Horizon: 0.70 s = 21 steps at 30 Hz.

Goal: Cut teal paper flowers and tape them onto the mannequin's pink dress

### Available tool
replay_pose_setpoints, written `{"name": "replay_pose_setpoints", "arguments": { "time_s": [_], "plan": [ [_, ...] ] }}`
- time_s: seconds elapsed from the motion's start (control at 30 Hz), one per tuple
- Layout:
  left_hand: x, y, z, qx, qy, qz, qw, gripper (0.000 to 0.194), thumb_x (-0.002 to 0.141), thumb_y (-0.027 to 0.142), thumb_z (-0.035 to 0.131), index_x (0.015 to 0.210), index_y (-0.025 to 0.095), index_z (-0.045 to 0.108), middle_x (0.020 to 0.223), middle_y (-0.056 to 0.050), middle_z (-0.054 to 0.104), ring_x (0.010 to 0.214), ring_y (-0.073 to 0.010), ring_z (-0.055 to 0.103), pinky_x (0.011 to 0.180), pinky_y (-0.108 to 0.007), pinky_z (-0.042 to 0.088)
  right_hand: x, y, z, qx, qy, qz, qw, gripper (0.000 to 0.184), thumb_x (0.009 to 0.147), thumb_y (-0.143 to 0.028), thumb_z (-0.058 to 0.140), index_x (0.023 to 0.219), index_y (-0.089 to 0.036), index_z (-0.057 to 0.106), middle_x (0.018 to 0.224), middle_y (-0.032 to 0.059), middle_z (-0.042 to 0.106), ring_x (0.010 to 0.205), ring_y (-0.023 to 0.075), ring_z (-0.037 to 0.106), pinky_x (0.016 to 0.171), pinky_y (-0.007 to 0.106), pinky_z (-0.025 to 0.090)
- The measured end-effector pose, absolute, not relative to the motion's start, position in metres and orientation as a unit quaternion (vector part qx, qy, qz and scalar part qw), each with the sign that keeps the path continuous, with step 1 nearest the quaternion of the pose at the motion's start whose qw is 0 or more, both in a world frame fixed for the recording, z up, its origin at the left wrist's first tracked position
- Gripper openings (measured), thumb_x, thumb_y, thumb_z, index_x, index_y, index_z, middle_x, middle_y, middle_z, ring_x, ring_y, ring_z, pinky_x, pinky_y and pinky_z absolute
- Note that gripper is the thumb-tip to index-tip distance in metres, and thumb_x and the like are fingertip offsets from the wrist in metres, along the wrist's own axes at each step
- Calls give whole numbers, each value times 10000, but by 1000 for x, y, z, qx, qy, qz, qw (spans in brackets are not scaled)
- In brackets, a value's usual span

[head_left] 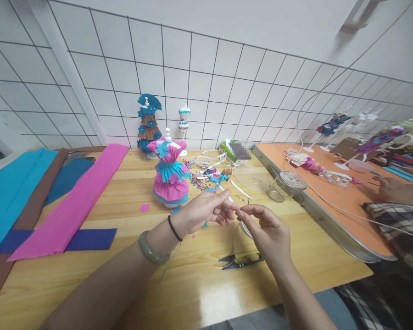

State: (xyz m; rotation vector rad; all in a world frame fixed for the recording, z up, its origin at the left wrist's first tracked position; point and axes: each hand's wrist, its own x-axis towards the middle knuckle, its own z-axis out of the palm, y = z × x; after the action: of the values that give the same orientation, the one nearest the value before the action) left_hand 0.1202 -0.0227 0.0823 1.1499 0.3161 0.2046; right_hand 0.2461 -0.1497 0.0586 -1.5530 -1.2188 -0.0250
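My left hand (211, 213) is over the table with its index finger stretched to the right, thumb apart and the other fingers curled. At that fingertip my right hand (270, 229) pinches with thumb and forefinger; anything between them is too small to make out. Below the hands lie thread snips (241, 260) with dark blades and a yellow part. A white loop (245, 229) shows partly behind my right hand. Beyond my left hand stands a small dress form (170, 169) in pink and blue crepe paper with paper flowers. A pink paper flower (144, 207) lies beside it.
Crepe paper strips, including a pink one (75, 197), lie at left. Two more dress forms, one blue and brown (149, 126), stand at the wall. Paper scraps (206, 176) and a clear container (289, 181) are further back. At right, a co-worker's hand (399, 190) rests over an orange table (330, 201).
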Motion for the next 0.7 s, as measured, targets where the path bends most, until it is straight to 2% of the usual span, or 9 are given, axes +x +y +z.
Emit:
{"name": "replay_pose_setpoints", "arguments": {
  "time_s": [0.17, 0.43, 0.57, 0.7],
  "plan": [
    [120, -21, 84, 520, 150, 88, 836, 657, 695, 693, 572, 822, 61, 695, 688, -66, 609, 600, -110, 562, 614, -254, 397, 244, -150, 62, -629, -567, -91, 523, 50, 805, -232, 650, 830, -189, 645, 746, 40, 718, 662, 169, 677, 636, 284, 561],
    [119, -20, 83, 523, 147, 93, 835, 639, 707, 677, 576, 841, 66, 705, 694, -62, 605, 598, -105, 559, 612, -254, 397, 247, -149, 65, -612, -601, -103, 503, 58, 819, -171, 628, 857, -204, 657, 760, 31, 720, 673, 167, 672, 655, 288, 534],
    [115, -18, 88, 525, 142, 108, 832, 604, 751, 642, 558, 872, 71, 714, 716, -64, 606, 622, -105, 571, 621, -249, 422, 248, -148, 67, -638, -551, -25, 537, 37, 817, -228, 638, 813, -201, 662, 708, 23, 691, 647, 161, 647, 644, 286, 515],
    [108, -17, 102, 565, 137, 150, 800, 506, 808, 560, 551, 893, 87, 708, 717, -54, 612, 618, -88, 573, 610, -228, 440, 247, -142, 71, -602, -464, 120, 639, 104, 836, -268, 629, 759, -200, 641, 687, 6, 660, 631, 126, 616, 616, 238, 497]
  ]
}}
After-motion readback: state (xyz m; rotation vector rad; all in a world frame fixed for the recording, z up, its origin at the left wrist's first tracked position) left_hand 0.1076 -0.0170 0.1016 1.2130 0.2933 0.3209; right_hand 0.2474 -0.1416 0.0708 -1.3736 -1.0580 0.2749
